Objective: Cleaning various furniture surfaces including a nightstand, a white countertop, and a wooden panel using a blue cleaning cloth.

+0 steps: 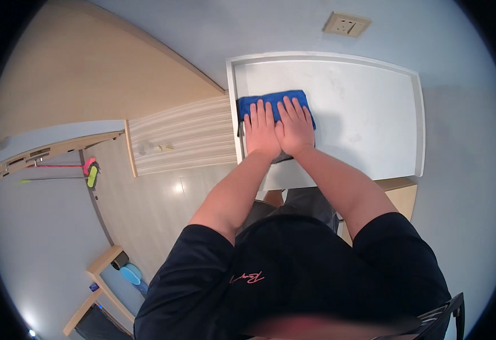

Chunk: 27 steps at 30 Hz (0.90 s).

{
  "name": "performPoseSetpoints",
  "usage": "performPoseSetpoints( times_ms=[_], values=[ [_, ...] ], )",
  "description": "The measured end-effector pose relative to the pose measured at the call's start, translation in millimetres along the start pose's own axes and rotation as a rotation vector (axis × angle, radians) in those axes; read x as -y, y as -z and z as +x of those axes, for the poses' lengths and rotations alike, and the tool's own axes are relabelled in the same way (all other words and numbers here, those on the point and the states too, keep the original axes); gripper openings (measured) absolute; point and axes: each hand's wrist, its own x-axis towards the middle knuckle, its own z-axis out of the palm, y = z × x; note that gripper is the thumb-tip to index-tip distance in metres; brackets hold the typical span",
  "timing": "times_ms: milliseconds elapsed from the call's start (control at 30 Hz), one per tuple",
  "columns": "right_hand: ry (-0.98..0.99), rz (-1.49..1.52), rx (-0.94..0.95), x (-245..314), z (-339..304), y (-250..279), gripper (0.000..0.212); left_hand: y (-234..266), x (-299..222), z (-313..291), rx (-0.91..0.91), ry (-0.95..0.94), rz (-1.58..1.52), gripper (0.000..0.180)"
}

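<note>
A blue cloth (271, 97) lies folded at the left end of a white desk top (367, 113) with a raised rim. Both palms rest flat on the cloth, side by side. My left hand (261, 130) has its fingers stretched out toward the cloth's far edge. Close against it, thumb near thumb, my right hand (295, 127) also lies with fingers extended. Something dark grey (282, 157) shows just below my wrists; its kind is mostly hidden by my hands.
A wall socket (347, 25) sits on the wall beyond the desk. To the left stands a large wooden panel (106, 62) above a striped surface (185, 136). A pink broom head (90, 165) and a green one (92, 177) are farther left, with a blue basin (130, 274) at lower left.
</note>
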Motion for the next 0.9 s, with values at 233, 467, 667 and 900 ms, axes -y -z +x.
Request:
performPoseSetpoints(
  times_ms=[233,467,667,900],
  values=[
    [0.114,0.020,-0.001,7.5,17.3,2.6,0.059,-8.3,12.4,2.3,-0.001,0.037,-0.013,0.071],
    [0.053,-0.010,-0.139,-0.8,101.6,-13.9,0.057,13.6,25.3,93.7,0.015,0.023,0.110,0.074],
    [0.041,-0.040,-0.208,-4.5,108.3,-22.4,0.054,19.3,20.0,105.2,0.079,0.028,0.291,0.074],
    [0.072,-0.007,-0.136,10.8,48.5,-11.0,0.055,3.6,23.4,47.6,0.106,0.014,0.242,0.073]
  ],
)
